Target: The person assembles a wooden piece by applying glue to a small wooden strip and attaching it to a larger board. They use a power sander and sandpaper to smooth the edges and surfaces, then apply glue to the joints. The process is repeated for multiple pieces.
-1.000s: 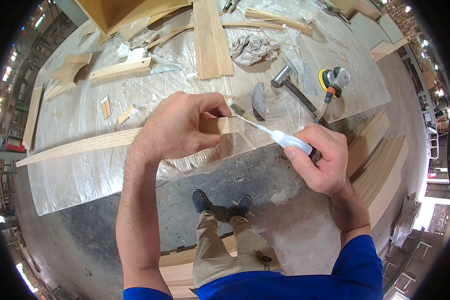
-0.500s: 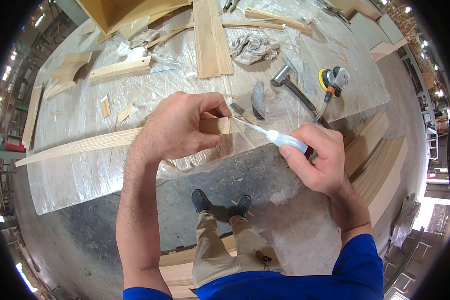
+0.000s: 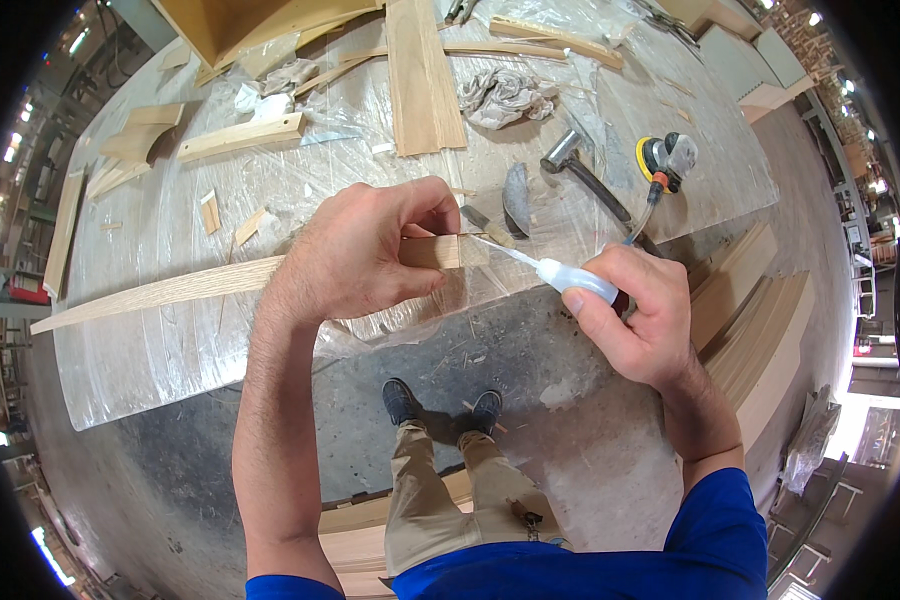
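Note:
My left hand (image 3: 355, 250) is closed over a long, pale, slightly curved wooden strip (image 3: 170, 286), close to its right end, thumb on the near side and fingers on the far side. In my right hand (image 3: 642, 318) is a small white squeeze bottle (image 3: 573, 280) with a long thin nozzle, tilted so that the tip points left at the strip's end. Whether the tip touches the wood, or anything comes out, I cannot tell. Just beyond the strip's end lie a dark flat-bladed tool (image 3: 485, 221) and a grey curved piece (image 3: 517, 200).
A hammer (image 3: 585, 172) and a yellow-rimmed sander (image 3: 667, 158) with a hose lie at the right of the plastic-covered table (image 3: 160, 370). Farther back are a crumpled cloth (image 3: 508, 98), a wide board (image 3: 425, 85) and wood offcuts. Stacked planks (image 3: 760, 340) stand at the right.
The bottle and my right hand have shifted very slightly to the right. My left hand and the strip stay in place.

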`<move>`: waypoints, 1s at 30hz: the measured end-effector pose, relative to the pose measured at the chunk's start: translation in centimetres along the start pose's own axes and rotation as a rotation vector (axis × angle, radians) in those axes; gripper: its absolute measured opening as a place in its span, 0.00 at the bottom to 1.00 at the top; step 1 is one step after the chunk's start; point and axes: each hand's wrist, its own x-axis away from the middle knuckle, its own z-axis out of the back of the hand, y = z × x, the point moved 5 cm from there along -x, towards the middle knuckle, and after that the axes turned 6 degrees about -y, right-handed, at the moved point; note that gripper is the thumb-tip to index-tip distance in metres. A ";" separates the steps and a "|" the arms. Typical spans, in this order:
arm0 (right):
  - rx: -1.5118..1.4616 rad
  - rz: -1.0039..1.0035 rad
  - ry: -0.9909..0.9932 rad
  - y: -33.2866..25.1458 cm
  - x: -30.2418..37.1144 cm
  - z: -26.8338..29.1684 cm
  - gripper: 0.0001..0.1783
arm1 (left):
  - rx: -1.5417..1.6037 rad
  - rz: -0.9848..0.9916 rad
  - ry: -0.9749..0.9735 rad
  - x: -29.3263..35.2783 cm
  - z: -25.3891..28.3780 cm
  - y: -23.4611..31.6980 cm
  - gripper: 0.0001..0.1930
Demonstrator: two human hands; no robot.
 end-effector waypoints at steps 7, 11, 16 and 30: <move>-0.039 -0.003 0.037 0.5 0.5 0.3 0.04 | 0.020 -0.017 0.013 -0.1 0.0 0.1 0.25; -0.095 -0.040 0.058 0.8 0.8 0.3 0.05 | 0.079 -0.058 0.005 0.1 -0.1 0.1 0.25; -0.171 -0.095 0.112 1.9 1.9 0.7 0.06 | 0.085 -0.047 -0.003 0.0 -0.2 0.1 0.25; -0.152 -0.034 0.091 2.0 1.5 -0.2 0.04 | 0.024 0.050 -0.027 0.0 -0.1 -0.1 0.26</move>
